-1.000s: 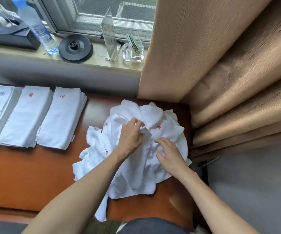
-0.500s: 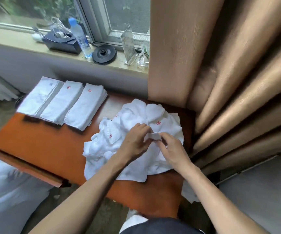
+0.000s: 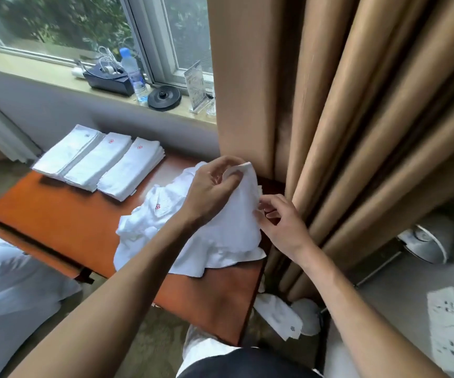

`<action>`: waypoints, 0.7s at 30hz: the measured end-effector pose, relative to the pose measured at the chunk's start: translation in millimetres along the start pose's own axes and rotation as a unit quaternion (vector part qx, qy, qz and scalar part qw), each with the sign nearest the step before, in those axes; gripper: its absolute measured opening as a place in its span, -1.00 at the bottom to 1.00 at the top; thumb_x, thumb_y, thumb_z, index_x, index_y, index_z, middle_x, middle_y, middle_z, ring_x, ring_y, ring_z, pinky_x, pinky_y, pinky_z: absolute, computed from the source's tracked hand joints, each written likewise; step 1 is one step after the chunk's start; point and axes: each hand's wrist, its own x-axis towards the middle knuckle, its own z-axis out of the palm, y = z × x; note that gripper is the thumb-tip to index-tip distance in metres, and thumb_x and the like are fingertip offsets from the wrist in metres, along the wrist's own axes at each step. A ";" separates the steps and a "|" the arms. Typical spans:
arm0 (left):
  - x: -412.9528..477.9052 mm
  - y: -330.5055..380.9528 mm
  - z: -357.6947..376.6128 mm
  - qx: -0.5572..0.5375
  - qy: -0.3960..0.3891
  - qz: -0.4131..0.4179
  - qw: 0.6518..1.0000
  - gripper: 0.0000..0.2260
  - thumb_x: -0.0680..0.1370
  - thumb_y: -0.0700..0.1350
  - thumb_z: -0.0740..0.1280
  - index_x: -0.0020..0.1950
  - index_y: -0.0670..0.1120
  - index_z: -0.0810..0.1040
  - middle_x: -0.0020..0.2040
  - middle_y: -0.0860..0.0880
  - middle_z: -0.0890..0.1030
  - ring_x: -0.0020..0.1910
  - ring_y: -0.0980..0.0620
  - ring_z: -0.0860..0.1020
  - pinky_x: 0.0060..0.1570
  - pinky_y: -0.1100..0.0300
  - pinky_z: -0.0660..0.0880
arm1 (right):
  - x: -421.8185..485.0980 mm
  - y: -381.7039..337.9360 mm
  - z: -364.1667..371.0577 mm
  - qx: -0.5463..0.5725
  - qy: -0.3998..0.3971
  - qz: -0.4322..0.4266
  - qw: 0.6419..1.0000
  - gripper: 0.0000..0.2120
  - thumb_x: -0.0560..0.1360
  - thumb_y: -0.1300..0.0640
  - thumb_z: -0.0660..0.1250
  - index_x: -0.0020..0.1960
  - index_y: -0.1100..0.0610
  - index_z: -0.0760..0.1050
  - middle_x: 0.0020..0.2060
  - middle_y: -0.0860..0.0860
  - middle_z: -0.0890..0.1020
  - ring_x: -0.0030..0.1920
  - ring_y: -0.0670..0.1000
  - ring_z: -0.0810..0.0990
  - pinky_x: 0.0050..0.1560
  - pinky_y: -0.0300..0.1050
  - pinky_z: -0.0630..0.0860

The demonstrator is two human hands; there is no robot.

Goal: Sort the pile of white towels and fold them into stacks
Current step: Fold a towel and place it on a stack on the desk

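A crumpled pile of white towels [image 3: 160, 222] lies on the right part of the orange-brown table [image 3: 65, 219]. My left hand [image 3: 212, 186] pinches the top corner of one white towel [image 3: 236, 214] and holds it raised above the pile. My right hand [image 3: 280, 222] pinches the same towel's right edge lower down. Three stacks of folded white towels [image 3: 97, 162] lie side by side at the table's far left.
Tan curtains [image 3: 329, 118] hang right behind the pile. The window sill [image 3: 56, 83] carries a water bottle [image 3: 134, 73], a black tray and a round black base. More white cloths [image 3: 283, 315] lie on the floor by the table's right leg. A bed edge [image 3: 7, 290] is at the left.
Both hands have lifted one towel up out of the pile, the left hand rising toward the curtain. The view has pulled back and tilted, showing more of the room.
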 end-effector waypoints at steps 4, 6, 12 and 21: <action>-7.7 19.3 15.2 0.023 0.003 0.025 0.999 -0.92 0.61 -0.17 0.42 0.09 -0.09 0.67 -0.10 0.12 0.69 -0.12 0.21 0.60 -0.10 0.35 0.45 | -4.2 1.7 -19.7 -0.029 -0.015 0.003 0.999 -0.86 0.55 0.10 0.48 -0.03 0.13 0.54 -0.05 0.00 0.55 0.12 0.07 0.51 0.17 -0.03 0.48; -12.0 24.3 16.3 0.056 0.031 0.040 0.997 -0.92 0.61 -0.10 0.44 0.05 -0.08 0.68 -0.14 0.13 0.68 -0.16 0.16 0.61 -0.16 0.34 0.45 | -9.1 3.4 -26.4 -0.007 -0.028 0.030 0.999 -0.77 0.54 0.05 0.49 -0.12 0.11 0.47 -0.20 0.05 0.55 -0.10 -0.01 0.53 -0.03 -0.01 0.47; -29.9 19.0 6.5 0.092 0.147 0.029 0.984 -0.94 0.63 -0.08 0.40 0.03 -0.03 0.66 -0.10 0.09 0.68 -0.07 0.02 0.60 -0.08 0.08 0.53 | -29.1 25.6 -46.8 -0.077 -0.008 0.046 0.996 -0.72 0.50 -0.09 0.51 -0.16 0.00 0.44 -0.31 -0.01 0.55 -0.28 -0.04 0.52 -0.23 -0.02 0.46; -54.9 -6.2 -6.5 0.144 0.231 -0.041 0.961 -0.85 0.62 0.12 0.32 0.00 0.08 0.59 -0.20 0.16 0.63 -0.22 0.15 0.58 -0.17 0.04 0.57 | -42.1 36.0 -67.5 -0.248 0.067 0.090 0.962 -0.70 0.48 -0.25 0.44 -0.17 -0.07 0.45 -0.30 -0.15 0.58 -0.25 -0.11 0.55 -0.36 -0.11 0.39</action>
